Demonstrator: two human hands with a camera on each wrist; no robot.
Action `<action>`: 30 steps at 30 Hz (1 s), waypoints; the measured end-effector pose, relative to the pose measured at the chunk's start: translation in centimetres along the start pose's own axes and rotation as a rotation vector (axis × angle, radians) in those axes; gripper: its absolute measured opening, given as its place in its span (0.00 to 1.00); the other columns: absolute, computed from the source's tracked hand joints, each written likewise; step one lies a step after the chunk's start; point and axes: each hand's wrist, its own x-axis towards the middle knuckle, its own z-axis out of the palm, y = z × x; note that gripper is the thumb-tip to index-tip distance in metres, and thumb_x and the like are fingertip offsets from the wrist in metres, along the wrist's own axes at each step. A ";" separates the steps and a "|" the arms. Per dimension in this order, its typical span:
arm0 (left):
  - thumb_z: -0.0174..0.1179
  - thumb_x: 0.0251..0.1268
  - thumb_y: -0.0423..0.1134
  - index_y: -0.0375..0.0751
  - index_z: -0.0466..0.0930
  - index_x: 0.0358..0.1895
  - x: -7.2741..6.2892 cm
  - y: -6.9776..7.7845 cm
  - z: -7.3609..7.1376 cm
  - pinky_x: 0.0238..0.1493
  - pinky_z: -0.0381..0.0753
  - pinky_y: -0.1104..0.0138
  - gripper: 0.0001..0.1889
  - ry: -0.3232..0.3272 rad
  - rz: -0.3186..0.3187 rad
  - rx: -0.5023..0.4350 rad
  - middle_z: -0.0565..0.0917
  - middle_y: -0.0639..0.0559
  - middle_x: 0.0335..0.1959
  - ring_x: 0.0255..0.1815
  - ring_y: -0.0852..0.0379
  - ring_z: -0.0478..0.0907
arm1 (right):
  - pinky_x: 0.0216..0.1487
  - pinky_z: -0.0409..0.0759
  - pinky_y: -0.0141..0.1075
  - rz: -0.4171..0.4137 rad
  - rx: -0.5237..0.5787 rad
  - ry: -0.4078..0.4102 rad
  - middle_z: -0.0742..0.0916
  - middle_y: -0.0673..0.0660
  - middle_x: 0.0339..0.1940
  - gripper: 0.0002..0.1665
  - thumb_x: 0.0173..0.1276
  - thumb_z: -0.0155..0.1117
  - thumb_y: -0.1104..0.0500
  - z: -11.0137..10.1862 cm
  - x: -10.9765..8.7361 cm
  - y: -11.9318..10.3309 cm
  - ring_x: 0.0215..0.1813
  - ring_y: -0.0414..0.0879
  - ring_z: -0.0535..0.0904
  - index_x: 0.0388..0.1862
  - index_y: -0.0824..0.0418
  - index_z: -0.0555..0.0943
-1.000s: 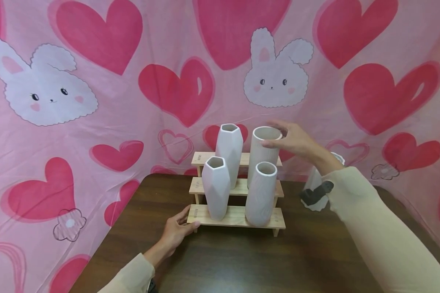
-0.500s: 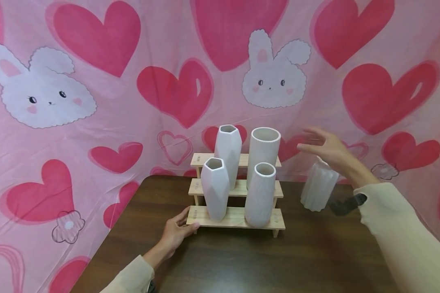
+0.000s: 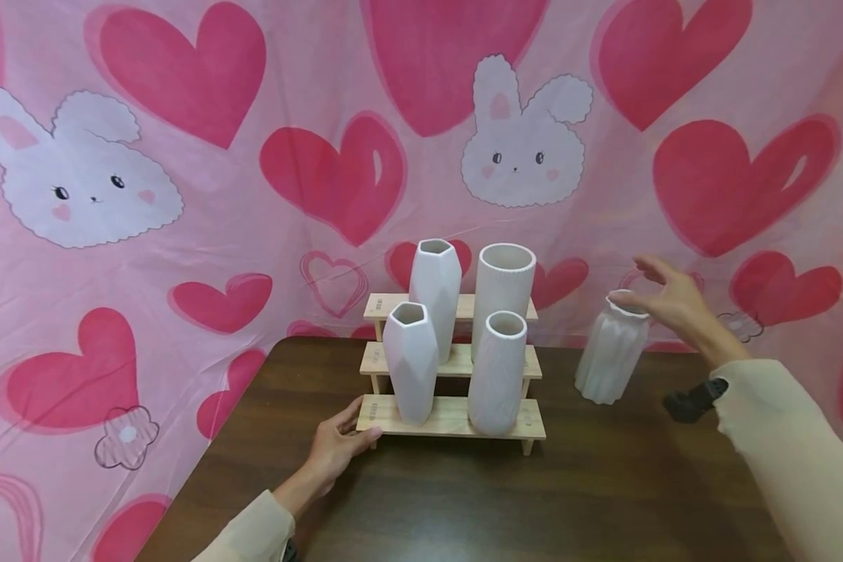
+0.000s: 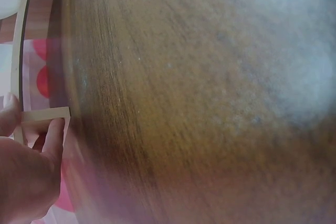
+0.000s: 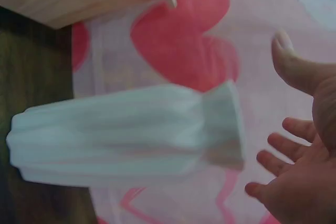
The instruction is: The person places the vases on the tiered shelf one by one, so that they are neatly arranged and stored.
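1. the right hand (image 3: 667, 300) hangs at the mouth of a ribbed white vase (image 3: 611, 355), fingers (image 5: 273, 166) spread wide and holding nothing; the right wrist view shows a gap between the fingertips and the vase rim.
2. the ribbed white vase stands upright on the dark wooden table (image 3: 604, 499), directly below those fingers and well apart from the stepped wooden stand (image 3: 449, 417).
3. the left hand (image 3: 337, 445) rests on the table against the stand's bottom step; its thumb and forefinger (image 4: 52, 135) lightly pinch that step's near corner.
4. just beyond the left fingers, a faceted white vase (image 3: 410, 363) stands on the bottom step, with a round white vase (image 3: 495, 375) beside it.
5. farther from those fingers, on the steps behind, stand a taller faceted vase (image 3: 435, 293) and a taller cylinder vase (image 3: 502, 293).
6. a pink cloth with hearts and bunnies (image 3: 183, 156) hangs behind everything.
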 end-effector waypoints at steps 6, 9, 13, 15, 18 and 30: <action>0.68 0.57 0.34 0.41 0.63 0.72 0.1 0.0 0.0 0.48 0.83 0.59 0.38 -0.004 -0.003 0.000 0.72 0.30 0.62 0.49 0.50 0.81 | 0.63 0.55 0.72 0.051 -0.056 -0.117 0.50 0.78 0.74 0.64 0.62 0.66 0.40 0.6 0.8 2.5 0.70 0.76 0.48 0.78 0.63 0.35; 0.68 0.56 0.35 0.41 0.63 0.72 0.1 0.0 0.0 0.48 0.83 0.59 0.38 -0.007 -0.003 0.002 0.72 0.30 0.62 0.48 0.50 0.81 | 0.64 0.55 0.71 0.067 -0.042 -0.130 0.51 0.79 0.73 0.63 0.64 0.65 0.41 1.1 1.0 3.3 0.70 0.74 0.50 0.77 0.65 0.35; 0.68 0.57 0.35 0.42 0.63 0.72 0.1 0.0 0.0 0.48 0.83 0.59 0.38 -0.008 -0.003 0.009 0.72 0.30 0.63 0.50 0.50 0.81 | 0.62 0.62 0.67 0.086 0.016 -0.104 0.56 0.79 0.71 0.60 0.65 0.65 0.43 1.6 0.9 3.7 0.66 0.72 0.56 0.77 0.67 0.39; 0.68 0.57 0.35 0.42 0.62 0.72 0.0 0.0 -0.1 0.48 0.83 0.59 0.38 -0.008 -0.005 0.009 0.72 0.30 0.63 0.50 0.49 0.80 | 0.59 0.68 0.63 0.090 0.038 -0.086 0.61 0.78 0.68 0.58 0.65 0.65 0.43 1.8 0.8 3.8 0.63 0.70 0.59 0.77 0.68 0.43; 0.68 0.57 0.35 0.42 0.62 0.72 0.0 0.1 -0.1 0.48 0.83 0.59 0.38 -0.008 -0.005 0.013 0.72 0.30 0.63 0.50 0.50 0.80 | 0.53 0.72 0.55 0.090 0.053 -0.075 0.65 0.76 0.65 0.55 0.65 0.65 0.42 1.9 0.7 3.8 0.60 0.66 0.64 0.76 0.68 0.48; 0.68 0.57 0.34 0.41 0.62 0.72 0.1 0.0 -0.2 0.49 0.83 0.59 0.38 -0.010 -0.003 -0.001 0.71 0.30 0.63 0.51 0.49 0.80 | 0.54 0.73 0.59 0.099 0.067 -0.069 0.68 0.74 0.65 0.53 0.64 0.64 0.39 2.0 0.4 4.1 0.59 0.65 0.66 0.76 0.65 0.52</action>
